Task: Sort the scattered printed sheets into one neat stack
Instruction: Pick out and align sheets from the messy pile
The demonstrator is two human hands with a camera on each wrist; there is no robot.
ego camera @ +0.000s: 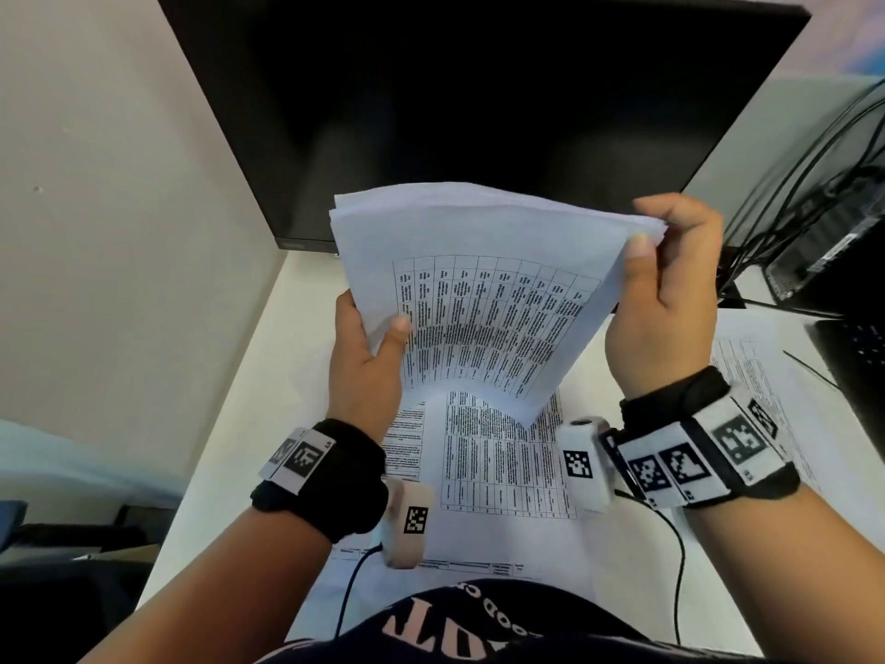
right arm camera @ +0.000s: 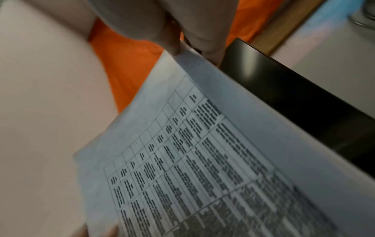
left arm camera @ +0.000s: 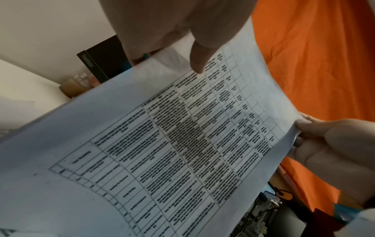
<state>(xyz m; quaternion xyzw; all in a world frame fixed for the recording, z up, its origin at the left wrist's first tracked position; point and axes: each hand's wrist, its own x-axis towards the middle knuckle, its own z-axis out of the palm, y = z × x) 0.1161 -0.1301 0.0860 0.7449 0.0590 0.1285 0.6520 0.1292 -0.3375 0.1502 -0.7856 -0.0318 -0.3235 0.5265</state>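
Gathering step — left hand [ego camera: 366,357] and right hand [ego camera: 665,289] each pinch the sheaf of printed sheets [ego camera: 483,299], lifted above loose sheets [ego camera: 498,462]; next, probably squaring its edges.

Office desk setup. Large black flat-panel monitor [ego camera: 479,103], screen dark, stands at the back of a white laminate desk [ego camera: 230,424] against a plain off-white partition wall [ego camera: 119,184]. Bundle of black cables [ego camera: 814,174] runs down at right to a black box-shaped device [ego camera: 833,251]. White paper sheets printed with black-ruled tables [ego camera: 503,452] lie on the desk.
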